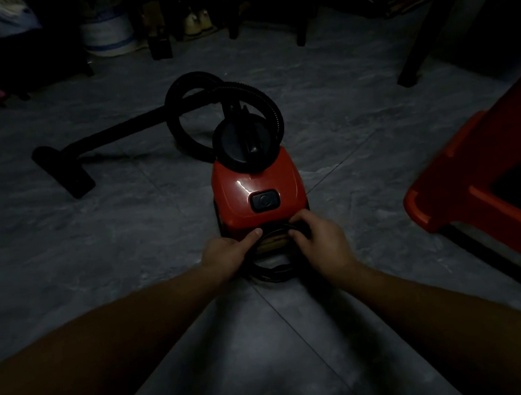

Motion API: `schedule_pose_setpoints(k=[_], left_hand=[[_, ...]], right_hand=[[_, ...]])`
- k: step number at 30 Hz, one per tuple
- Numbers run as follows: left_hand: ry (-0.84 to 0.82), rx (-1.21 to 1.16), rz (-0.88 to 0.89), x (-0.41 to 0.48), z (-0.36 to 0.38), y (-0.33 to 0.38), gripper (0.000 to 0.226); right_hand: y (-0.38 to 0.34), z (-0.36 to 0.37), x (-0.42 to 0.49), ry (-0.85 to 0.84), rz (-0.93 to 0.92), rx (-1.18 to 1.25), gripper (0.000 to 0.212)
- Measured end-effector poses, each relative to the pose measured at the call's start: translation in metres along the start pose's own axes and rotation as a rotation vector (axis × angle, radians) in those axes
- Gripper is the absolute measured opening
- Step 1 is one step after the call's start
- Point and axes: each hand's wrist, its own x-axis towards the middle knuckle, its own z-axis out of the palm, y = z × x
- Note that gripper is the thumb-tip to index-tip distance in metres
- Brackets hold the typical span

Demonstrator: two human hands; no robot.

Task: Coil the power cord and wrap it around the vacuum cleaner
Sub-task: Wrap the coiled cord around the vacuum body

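Apparently the coiling is mostly done: the power cord [272, 277] lies in dark loops at the near end of the red vacuum cleaner [257, 184], which stands on the floor [127, 246]. Wrapping it around the body seems not yet done. The left hand [227, 255] grips the coil with the thumb stretched, and the right hand [322, 242] curls its fingers over it. I count one vacuum cleaner, one cord, one hose [195, 76] and one red stool [434, 208]; the loops are too dark to count.
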Motion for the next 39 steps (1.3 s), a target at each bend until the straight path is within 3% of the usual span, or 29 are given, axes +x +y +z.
schedule_pose_setpoints(k=[4,11,18,25,31,35,39], left_hand=[[0.018,0.056,0.073,-0.002,0.001,-0.002,0.073],[0.018,0.065,0.086,-0.002,0.003,0.005,0.050],[0.002,0.052,0.065,-0.001,0.008,0.007,0.052],[-0.083,0.063,0.135,0.002,-0.002,-0.002,0.054],[-0.136,0.011,0.151,0.003,-0.001,-0.006,0.047],[-0.104,0.032,0.145,0.004,0.000,-0.002,0.043],[-0.043,0.021,0.090,0.004,0.004,0.001,0.055]], right_hand=[[-0.001,0.003,0.005,0.009,0.072,0.029,0.011],[0.002,-0.002,0.011,-0.023,0.131,0.072,0.014],[0.015,0.003,0.006,0.018,0.180,0.005,0.023],[0.012,-0.005,0.011,-0.044,0.188,-0.036,0.032],[0.006,-0.007,0.015,-0.020,0.219,0.070,0.024],[0.005,-0.004,0.020,0.009,0.274,0.076,0.024],[0.006,0.002,0.025,0.023,0.292,0.077,0.031]])
